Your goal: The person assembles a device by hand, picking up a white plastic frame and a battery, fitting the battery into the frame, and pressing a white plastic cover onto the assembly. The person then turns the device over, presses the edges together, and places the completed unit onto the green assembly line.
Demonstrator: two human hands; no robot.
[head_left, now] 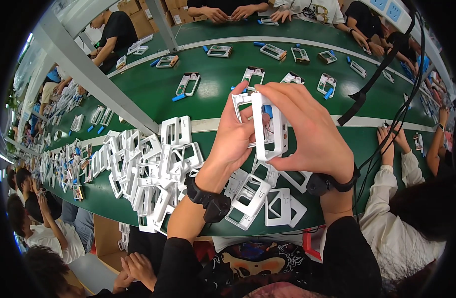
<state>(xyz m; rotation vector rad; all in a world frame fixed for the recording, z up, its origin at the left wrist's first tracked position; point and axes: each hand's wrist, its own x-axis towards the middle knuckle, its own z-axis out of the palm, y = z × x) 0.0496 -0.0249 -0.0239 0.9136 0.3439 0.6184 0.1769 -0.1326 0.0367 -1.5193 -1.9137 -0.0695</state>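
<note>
Raised over the green bench, my left hand and my right hand are closed around a white plastic casing. My left fingers and thumb hold its left side, where a second white frame piece stands tilted against it. My right thumb is at the bottom and the fingers curl over the top. A blue cylinder and thin wires show inside the casing. Whether the two pieces are fully joined, I cannot tell. Below my hands lie several loose white frames; a large heap of similar frames is beside my left forearm.
Beyond a pale rail, a green belt carries spaced-out casings with blue cylinders. A slanted metal post rises at left. Black cables and a strap hang at right. Co-workers sit around.
</note>
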